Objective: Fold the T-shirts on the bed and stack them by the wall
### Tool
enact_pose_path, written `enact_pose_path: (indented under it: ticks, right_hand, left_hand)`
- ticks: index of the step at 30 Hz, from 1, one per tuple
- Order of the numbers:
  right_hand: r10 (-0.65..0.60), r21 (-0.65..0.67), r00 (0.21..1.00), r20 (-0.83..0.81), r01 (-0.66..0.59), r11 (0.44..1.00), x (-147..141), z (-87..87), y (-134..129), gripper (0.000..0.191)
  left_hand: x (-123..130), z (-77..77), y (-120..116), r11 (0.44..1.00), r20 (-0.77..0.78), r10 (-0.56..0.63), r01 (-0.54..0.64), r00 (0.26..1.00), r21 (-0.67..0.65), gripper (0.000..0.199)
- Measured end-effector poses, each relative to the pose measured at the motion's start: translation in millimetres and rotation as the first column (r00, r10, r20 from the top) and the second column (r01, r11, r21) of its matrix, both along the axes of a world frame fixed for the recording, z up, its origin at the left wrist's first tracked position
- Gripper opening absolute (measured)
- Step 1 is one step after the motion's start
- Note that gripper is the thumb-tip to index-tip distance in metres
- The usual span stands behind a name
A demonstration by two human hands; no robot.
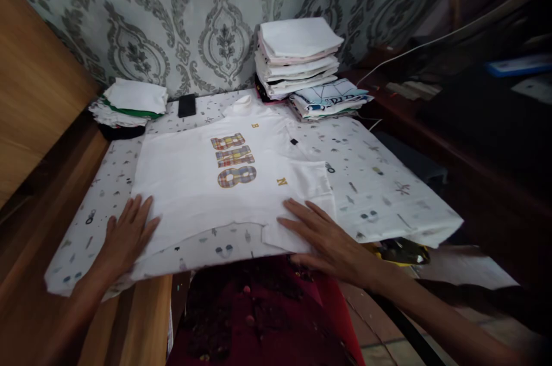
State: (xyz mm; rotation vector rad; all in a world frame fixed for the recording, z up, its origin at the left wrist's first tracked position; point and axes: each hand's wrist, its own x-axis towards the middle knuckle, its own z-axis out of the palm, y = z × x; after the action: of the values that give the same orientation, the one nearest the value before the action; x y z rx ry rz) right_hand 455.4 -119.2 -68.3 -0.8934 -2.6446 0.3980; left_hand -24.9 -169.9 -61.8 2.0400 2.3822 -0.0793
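Observation:
A white T-shirt [185, 176] with plaid lettering lies spread sideways on a table covered with a printed white cloth [362, 182]. Its neckline points to the right, its hem to the left. My left hand [129, 228] rests flat by the hem's near corner, fingers spread. On the near sleeve and shoulder lies my right hand [319, 233], fingers also stretched out. Neither hand grips anything. One sleeve reaches toward the back of the table, and a small dark label shows by the neck.
Folded white clothes [297, 61] are piled tall at the back, beside a lower stack of printed garments [330, 98]. Another folded pile [133, 101] sits back left, near a black phone-like object [187, 105]. A wooden panel [38, 78] stands on the left, and a patterned wall rises behind.

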Motion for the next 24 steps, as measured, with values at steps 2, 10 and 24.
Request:
enact_pose_path:
  ticks: [2,10,24]
  right_hand:
    - [0.009,0.003,1.000,-0.028,-0.009,1.000,6.5,-1.6,-14.6,0.057]
    - [-0.075,-0.075,0.980,-0.184,0.062,0.995,10.5,-1.8,-19.9,0.026]
    - [-0.104,-0.510,0.991,-0.085,0.047,0.859,0.6,69.2,8.9,0.035]
  left_hand:
    - [6.8,5.9,-8.2,0.994,-0.005,-0.092,0.092,0.996,0.056,0.062]
    - [62.3,26.2,-12.0,0.802,0.066,-0.591,0.576,0.804,0.157,0.032]
    - [102.7,75.2,53.1,0.731,0.327,-0.638,0.682,0.697,-0.027,0.036]
